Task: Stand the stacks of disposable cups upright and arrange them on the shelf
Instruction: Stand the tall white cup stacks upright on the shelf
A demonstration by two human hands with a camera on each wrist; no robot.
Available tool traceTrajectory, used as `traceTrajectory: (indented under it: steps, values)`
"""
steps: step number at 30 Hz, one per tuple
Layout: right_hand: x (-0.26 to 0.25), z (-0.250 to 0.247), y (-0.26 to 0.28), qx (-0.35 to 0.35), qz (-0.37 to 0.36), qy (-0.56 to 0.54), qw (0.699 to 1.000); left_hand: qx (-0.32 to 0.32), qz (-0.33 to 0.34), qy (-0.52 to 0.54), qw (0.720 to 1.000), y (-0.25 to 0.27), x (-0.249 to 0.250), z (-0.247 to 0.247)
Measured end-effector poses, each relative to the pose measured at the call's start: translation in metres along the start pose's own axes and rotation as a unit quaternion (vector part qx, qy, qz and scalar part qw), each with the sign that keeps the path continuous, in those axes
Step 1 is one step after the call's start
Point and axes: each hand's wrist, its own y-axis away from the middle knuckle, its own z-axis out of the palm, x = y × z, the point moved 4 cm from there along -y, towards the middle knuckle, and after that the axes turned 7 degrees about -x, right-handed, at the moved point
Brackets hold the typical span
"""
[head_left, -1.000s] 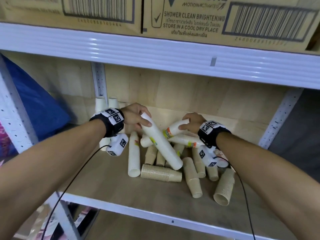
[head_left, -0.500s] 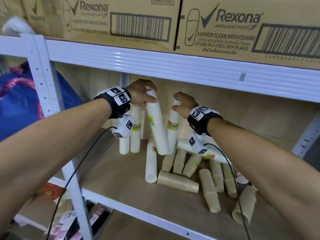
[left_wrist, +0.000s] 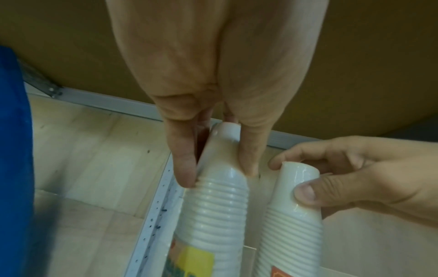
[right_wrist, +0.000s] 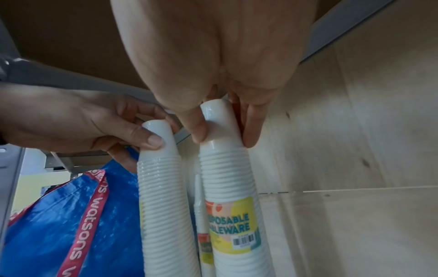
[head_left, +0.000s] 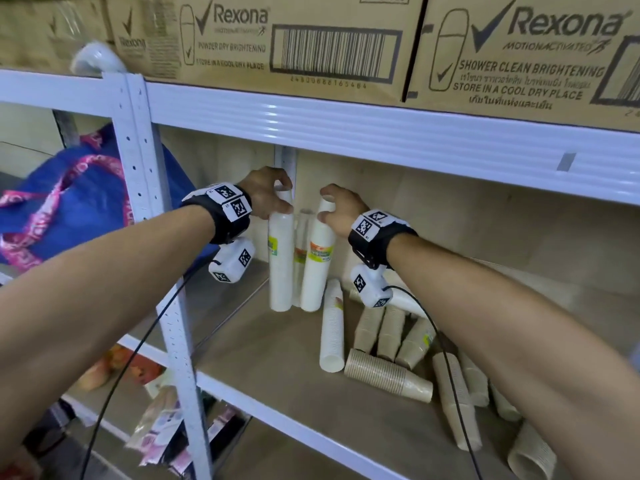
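Your left hand (head_left: 266, 199) is curled round the top of a white cup stack (head_left: 280, 261), thumb and fingers pinching the smooth top cup just above the ribbed rims, clear as day in the left wrist view. Your right hand (head_left: 341, 211) does the same on its own white stack (head_left: 317, 268), thumb on the near side and fingers wrapped behind the top. Both stacks stand upright, bases down on the wooden shelf board (head_left: 263, 355), just beside each other at the far left of the shelf, close to the white rear upright (head_left: 287, 168). The left one carries a yellow and green label, the right one an orange and yellow label reading "DISPOSABLE" something. Between and behind them stands a third, clear-wrapped stack (head_left: 300, 251), also upright against the back wall.

Out to the right, things are messier: one white stack lying flat (head_left: 332, 327) points its open end toward you, and a jumble of tan paper cup stacks (head_left: 388, 375) lies on its side, some along the near edge, some tucked under your right forearm. A blue bag with pink straps (head_left: 79, 199) sits beyond the left post of the rack. Overhead, cardboard Rexona cartons (head_left: 294, 39) rest on the white upper shelf beam (head_left: 381, 133).
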Motion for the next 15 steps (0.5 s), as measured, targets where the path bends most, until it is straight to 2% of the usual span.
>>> traceTrajectory:
  steps: [15]
  values:
    - [-0.001, 0.066, -0.009, -0.056, 0.006, -0.002, 0.998, -0.010, -0.020, -0.035, 0.999, -0.007, -0.049, 0.034]
